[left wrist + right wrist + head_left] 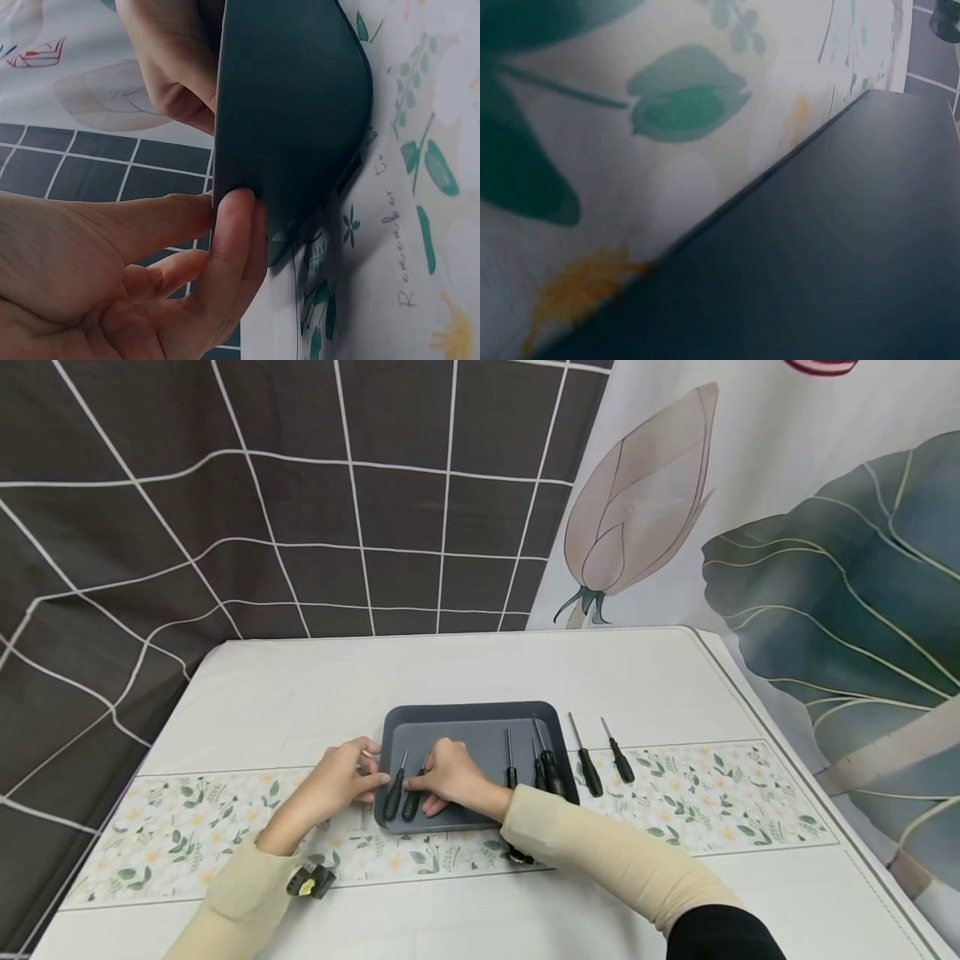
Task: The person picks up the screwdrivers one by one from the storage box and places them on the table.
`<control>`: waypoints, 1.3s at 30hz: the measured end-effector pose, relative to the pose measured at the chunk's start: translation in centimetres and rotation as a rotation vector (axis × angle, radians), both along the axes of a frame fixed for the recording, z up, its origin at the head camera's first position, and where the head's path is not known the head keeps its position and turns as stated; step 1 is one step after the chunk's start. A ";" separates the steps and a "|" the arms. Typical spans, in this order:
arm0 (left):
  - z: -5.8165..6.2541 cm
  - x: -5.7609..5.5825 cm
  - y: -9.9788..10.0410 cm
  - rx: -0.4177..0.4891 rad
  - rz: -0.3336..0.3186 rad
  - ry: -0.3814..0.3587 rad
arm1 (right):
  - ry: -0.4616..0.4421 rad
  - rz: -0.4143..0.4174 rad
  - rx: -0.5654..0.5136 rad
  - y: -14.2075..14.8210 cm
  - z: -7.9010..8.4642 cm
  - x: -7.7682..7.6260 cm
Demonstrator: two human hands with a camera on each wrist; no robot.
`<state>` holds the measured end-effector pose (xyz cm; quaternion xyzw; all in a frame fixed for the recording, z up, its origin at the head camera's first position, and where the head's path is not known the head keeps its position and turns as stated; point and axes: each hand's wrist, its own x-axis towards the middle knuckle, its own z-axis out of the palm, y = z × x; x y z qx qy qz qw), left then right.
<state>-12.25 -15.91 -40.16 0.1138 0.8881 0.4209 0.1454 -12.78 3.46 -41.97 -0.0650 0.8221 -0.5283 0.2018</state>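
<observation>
A dark grey tray (465,717) lies on the table with several black-handled screwdrivers in it. At its left wall, my left hand (341,781) pinches the rim; in the left wrist view, thumb and fingers (232,232) lie on either side of it. Reaching over the tray, my right hand (450,774) pinches a screwdriver (411,802) by its dark handle, and the hand hides part of the shaft. Just left of that, another screwdriver (394,795) points away from me. The right wrist view shows mostly the tray's outer wall (840,240).
More screwdrivers (551,770) lie at the tray's right side. Outside it, to the right, are two others: a longer screwdriver (589,772) and a shorter screwdriver (621,762). A flowered strip (712,797) crosses the white table (337,693). Curtains hang behind.
</observation>
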 end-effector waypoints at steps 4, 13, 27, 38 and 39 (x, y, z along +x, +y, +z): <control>-0.1 0.0 0.0 0.000 0.006 -0.004 | 0.000 0.016 -0.010 0.1 0.0 -0.1; -0.2 0.0 0.0 0.013 0.011 -0.013 | 0.023 0.031 0.015 0.4 0.0 -0.3; -0.3 0.0 0.0 0.012 0.017 -0.011 | 0.004 0.052 0.012 0.7 0.3 -0.6; -0.1 -0.1 0.0 -0.001 0.007 -0.008 | -0.061 0.030 -0.025 1.1 1.0 -0.9; -0.1 -0.1 0.0 -0.003 0.006 -0.008 | -0.067 0.026 -0.030 1.2 1.0 -1.0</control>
